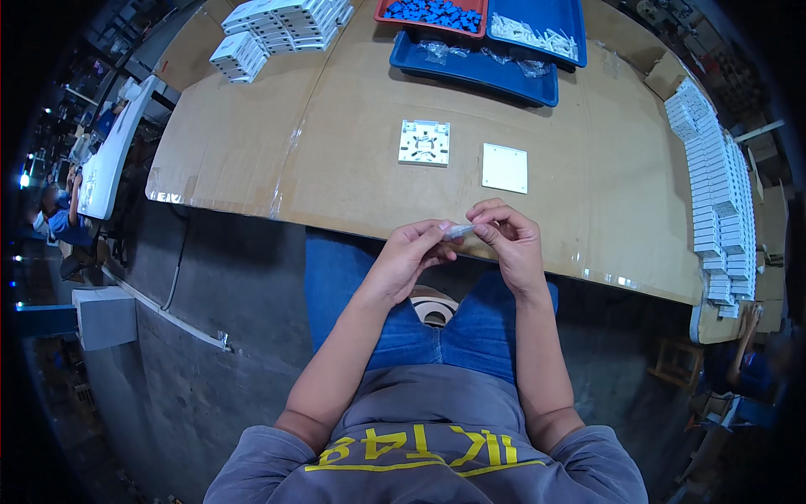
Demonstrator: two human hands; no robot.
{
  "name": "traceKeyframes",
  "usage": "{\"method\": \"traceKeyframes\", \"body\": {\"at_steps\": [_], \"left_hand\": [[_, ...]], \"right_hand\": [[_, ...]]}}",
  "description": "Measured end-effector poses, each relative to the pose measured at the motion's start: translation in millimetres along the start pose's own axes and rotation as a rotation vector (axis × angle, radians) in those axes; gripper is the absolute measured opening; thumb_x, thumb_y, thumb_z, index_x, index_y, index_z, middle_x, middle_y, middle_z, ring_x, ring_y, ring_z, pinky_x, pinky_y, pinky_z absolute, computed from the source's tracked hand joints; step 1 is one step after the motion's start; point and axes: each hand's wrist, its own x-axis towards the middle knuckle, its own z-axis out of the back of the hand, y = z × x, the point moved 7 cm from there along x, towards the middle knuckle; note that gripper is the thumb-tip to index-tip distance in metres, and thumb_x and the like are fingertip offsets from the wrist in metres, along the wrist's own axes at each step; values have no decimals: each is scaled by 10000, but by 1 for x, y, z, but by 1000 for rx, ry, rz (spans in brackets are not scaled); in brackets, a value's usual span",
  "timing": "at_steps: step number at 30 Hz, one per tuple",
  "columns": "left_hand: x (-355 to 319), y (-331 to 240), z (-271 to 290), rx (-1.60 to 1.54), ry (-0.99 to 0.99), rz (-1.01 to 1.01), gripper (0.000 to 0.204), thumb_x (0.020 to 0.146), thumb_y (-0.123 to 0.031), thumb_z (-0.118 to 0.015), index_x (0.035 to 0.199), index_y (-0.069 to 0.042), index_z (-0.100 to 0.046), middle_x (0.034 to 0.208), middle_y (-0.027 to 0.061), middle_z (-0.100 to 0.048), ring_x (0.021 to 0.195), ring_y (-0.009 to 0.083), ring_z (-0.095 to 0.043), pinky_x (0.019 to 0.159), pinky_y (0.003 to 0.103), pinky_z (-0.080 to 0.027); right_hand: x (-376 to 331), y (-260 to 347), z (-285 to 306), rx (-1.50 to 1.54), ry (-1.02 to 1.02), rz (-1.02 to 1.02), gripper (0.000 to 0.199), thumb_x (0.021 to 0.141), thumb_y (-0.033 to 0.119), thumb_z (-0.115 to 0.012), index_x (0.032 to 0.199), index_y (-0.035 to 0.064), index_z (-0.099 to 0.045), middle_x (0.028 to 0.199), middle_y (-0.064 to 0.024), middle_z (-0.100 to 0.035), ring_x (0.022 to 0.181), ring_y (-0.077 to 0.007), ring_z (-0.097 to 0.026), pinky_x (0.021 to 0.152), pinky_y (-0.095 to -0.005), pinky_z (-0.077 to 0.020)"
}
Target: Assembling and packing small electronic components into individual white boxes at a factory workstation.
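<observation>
Over the near edge of the table, my left hand (419, 249) and my right hand (510, 238) pinch a small clear plastic bag (457, 230) between their fingertips. What the bag contains is too small to make out. Beyond my hands lies a square white plastic base (424, 143) with dark slots and fittings facing up. To its right, and nearer to my right hand, rests a flat white square cover (505, 168) with small holes at its corners. The two white parts lie apart from each other.
At the far side stand a red tray (386, 18) of blue pieces, a blue tray (581, 50) of white pieces and a blue tray (470, 84) with clear bags. White boxes are stacked far left (281, 29) and along the right edge (714, 185). Other people sit at both sides.
</observation>
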Motion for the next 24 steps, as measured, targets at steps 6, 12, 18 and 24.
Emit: {"method": "traceKeyframes", "body": {"at_steps": [6, 12, 18, 24], "left_hand": [[2, -3, 5, -76, -64, -69, 208, 1033, -187, -697, 1167, -27, -706, 1011, 50, -731, 899, 118, -679, 861, 292, -565], [3, -7, 5, -22, -123, -213, 174, 1013, -115, -713, 1147, -6, -698, 1010, 58, -728, 912, 122, -691, 853, 268, -569], [2, -12, 1, 126, -144, -347, 132, 1010, -83, -714, 1099, 12, -693, 1001, 41, -722, 886, 77, -677, 803, 220, -555], [1, -15, -4, 285, -151, -386, 123, 1008, -50, -704, 1103, 25, -681, 992, 39, -710, 879, 61, -656, 801, 216, -546]], "right_hand": [[2, 12, 8, -94, 29, -18, 237, 930, -59, -728, 1163, -16, -726, 1174, -112, -710, 1168, -202, -659, 1006, -341, -543], [-4, 0, -2, -131, 44, -200, 450, 924, 14, -756, 1349, -26, -611, 1233, -114, -687, 1155, -174, -656, 1024, -327, -530], [-4, -18, -10, -71, 32, -222, 422, 925, -56, -733, 1323, -36, -595, 1184, -86, -654, 1077, -138, -668, 937, -270, -578], [-5, -23, -10, -37, -40, -301, 403, 924, -92, -695, 1307, -28, -586, 1143, -79, -655, 1002, -134, -679, 880, -278, -611]]}}
